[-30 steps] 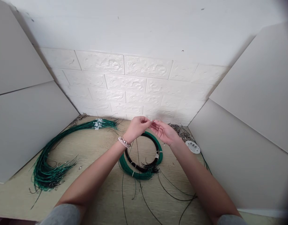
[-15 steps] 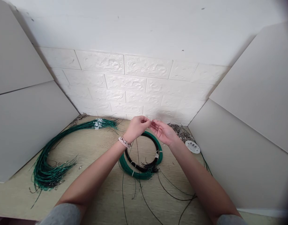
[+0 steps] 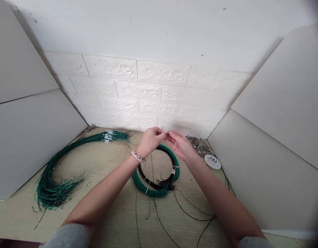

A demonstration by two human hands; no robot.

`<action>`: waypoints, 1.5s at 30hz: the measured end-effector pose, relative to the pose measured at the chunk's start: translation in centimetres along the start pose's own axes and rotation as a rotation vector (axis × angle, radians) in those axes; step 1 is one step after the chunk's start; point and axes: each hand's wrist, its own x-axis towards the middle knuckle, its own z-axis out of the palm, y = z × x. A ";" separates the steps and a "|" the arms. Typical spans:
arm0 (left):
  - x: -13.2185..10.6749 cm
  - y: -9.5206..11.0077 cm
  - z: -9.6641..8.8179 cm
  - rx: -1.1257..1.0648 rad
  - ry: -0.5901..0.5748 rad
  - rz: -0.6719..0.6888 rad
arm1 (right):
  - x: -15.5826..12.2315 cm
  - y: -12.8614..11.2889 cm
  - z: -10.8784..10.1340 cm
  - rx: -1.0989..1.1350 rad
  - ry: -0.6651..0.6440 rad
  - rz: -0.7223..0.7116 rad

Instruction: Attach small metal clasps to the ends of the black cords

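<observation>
My left hand (image 3: 153, 140), with a bracelet at its wrist, is closed in a pinch at fingertip height near the wall. Thin dark wires (image 3: 152, 170) run down from beneath it across the table. Close beside it, my right hand (image 3: 181, 146) also pinches, its fingertips meeting those of the left. Whatever sits between the fingertips is too small to make out. Below both hands lies a green wire coil (image 3: 154, 194), with a black wire coil (image 3: 148, 181) inside it. White ties bind the coils, and loose black ends gather at their lower right.
A curved bundle of green wires (image 3: 46, 177) with white connectors (image 3: 108, 135) lies at the left. Toward the right is a white oval piece (image 3: 212, 162) with several dark slots. Small loose bits (image 3: 201, 146) pile in the back corner. Grey panels (image 3: 277, 168) flank the wooden table (image 3: 114, 206).
The fingertips of my right hand have shifted very slightly. A hanging wire has swayed a little to the right; the coils and bundle stay put.
</observation>
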 end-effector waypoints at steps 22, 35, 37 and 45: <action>-0.2 -0.8 0.9 0.140 0.095 0.076 | -0.4 0.5 0.5 -0.120 0.066 -0.183; -0.1 -0.8 0.9 0.141 0.098 0.080 | -0.4 0.6 0.6 -0.138 0.084 -0.160; -0.1 -0.8 0.9 0.135 0.097 0.079 | -0.5 0.6 0.7 -0.139 0.078 -0.170; -0.2 -0.9 1.1 0.110 0.081 0.100 | -0.5 0.8 0.7 -0.141 0.114 -0.200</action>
